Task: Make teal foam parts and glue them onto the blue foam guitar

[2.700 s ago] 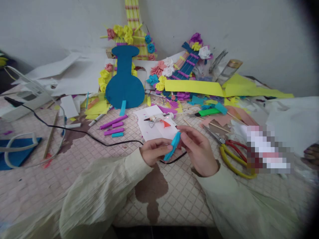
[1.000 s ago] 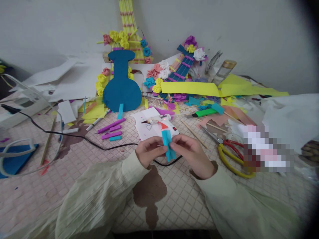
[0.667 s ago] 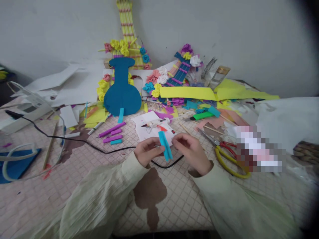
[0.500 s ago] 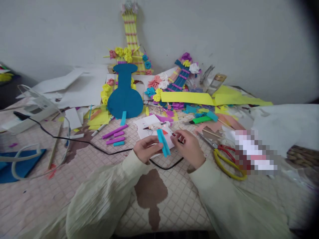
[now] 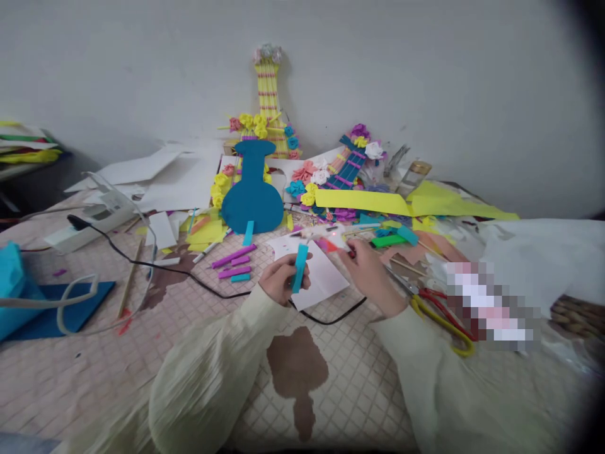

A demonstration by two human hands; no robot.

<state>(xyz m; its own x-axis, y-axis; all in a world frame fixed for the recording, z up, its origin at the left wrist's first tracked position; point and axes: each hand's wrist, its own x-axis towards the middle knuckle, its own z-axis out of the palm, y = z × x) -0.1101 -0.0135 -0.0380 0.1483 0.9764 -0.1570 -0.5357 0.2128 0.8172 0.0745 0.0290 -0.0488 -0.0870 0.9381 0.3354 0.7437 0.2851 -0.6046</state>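
Head view showed the left hand [image 5: 278, 279] pinching the blue strip [image 5: 300, 268] above the tabletop [image 5: 359, 378], well in from its near edge, and the right hand [image 5: 371, 274] gripping the glue gun [image 5: 336, 233], which, so near, could burn the left hand if either slipped.

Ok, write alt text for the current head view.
A person's left hand holds a light-blue strip while the right hand grips a white glue gun near white paper. Behind them on a cluttered table are a dark-blue round-bottomed cutout and paper flowers.
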